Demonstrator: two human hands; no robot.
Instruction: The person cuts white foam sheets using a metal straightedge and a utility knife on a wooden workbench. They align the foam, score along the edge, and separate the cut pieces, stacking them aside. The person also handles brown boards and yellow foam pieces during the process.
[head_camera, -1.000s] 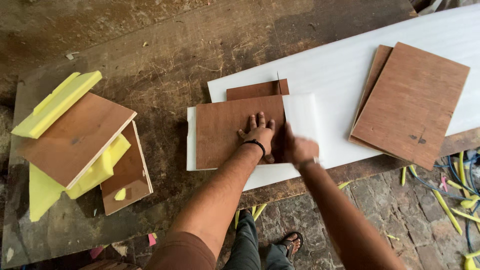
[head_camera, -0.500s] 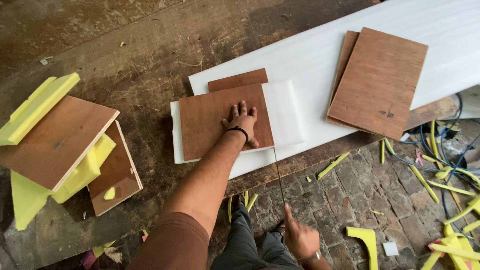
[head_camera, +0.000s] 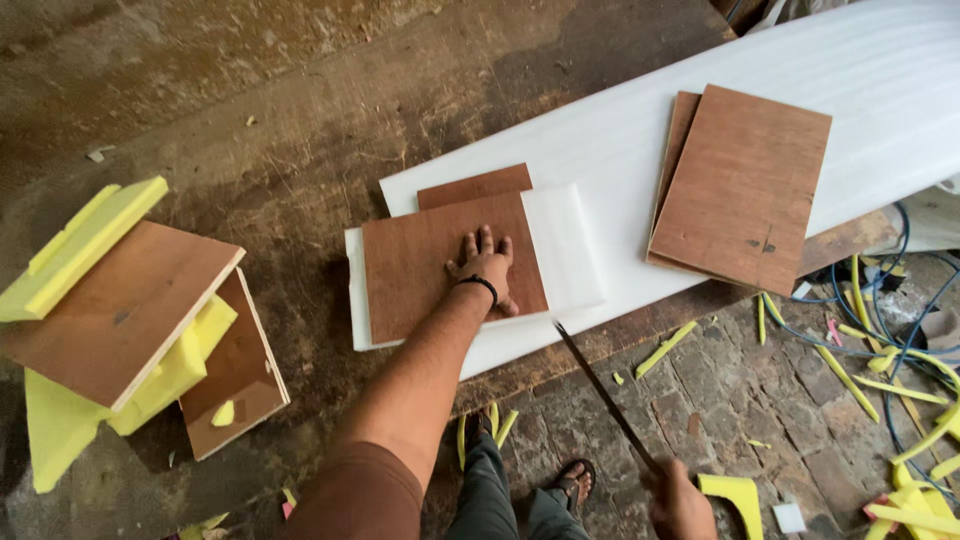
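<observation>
a: grip status?
b: right hand (head_camera: 678, 500) is closed around the handle of a long thin blade (head_camera: 603, 394), low beside the bench edge. left hand (head_camera: 484, 265) lies flat, fingers spread, pressing a plywood panel (head_camera: 420, 262).
a: location of the panel?
b: on a cut white foam sheet (head_camera: 565, 245), atop the long white foam roll (head_camera: 880, 90). judged stiff and light over soft, tearable foam; best held flat-palmed or by its edges.

L hand (head_camera: 484, 268) flat, palm down, on brown plywood panel (head_camera: 430, 262) atop white foam sheet (head_camera: 570, 250). R hand (head_camera: 678, 500) low by floor, gripping long thin blade (head_camera: 605, 398), tip near bench edge. Two more panels (head_camera: 742, 185) stacked to right; yellow foam blocks (head_camera: 80, 245) w/ boards at left.
</observation>
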